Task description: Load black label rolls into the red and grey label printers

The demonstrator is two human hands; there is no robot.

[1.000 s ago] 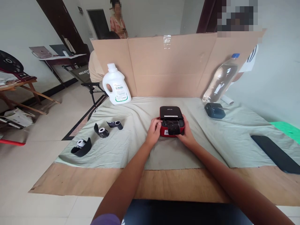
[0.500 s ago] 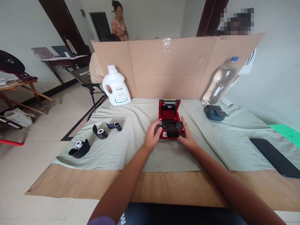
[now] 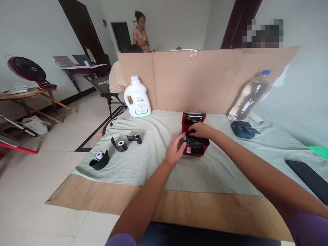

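A small red label printer (image 3: pixel 186 150) sits on the cloth with its lid (image 3: pixel 194 117) raised. A strip of black label roll (image 3: pixel 197 147) hangs over its front. My left hand (image 3: pixel 176 149) rests against the printer's left side, fingers stretched and thumb apart. Over the printer's middle, my right hand (image 3: pixel 201 130) reaches in from the right. Its fingers are bent together and point down near the hinge; what they pinch, if anything, is hidden. Left of the printer lie three dark label rolls: a near one (image 3: pixel 99 160), a middle one (image 3: pixel 122 146) and a far one (image 3: pixel 138 139).
A cardboard screen (image 3: pixel 176 82) stands behind the printer. A white detergent jug (image 3: pixel 138 99) is at back left, a large clear bottle (image 3: pixel 249 95) at back right. Near the bottle sit a dark blue device (image 3: pixel 242 130) and a white paper tube (image 3: pixel 256 118). A black phone-like slab (image 3: pixel 307 176) lies far right.
My right hand has left the printer's right side and moved up and left, over its inside. My left hand stays at the left side. The whole view has shifted slightly.
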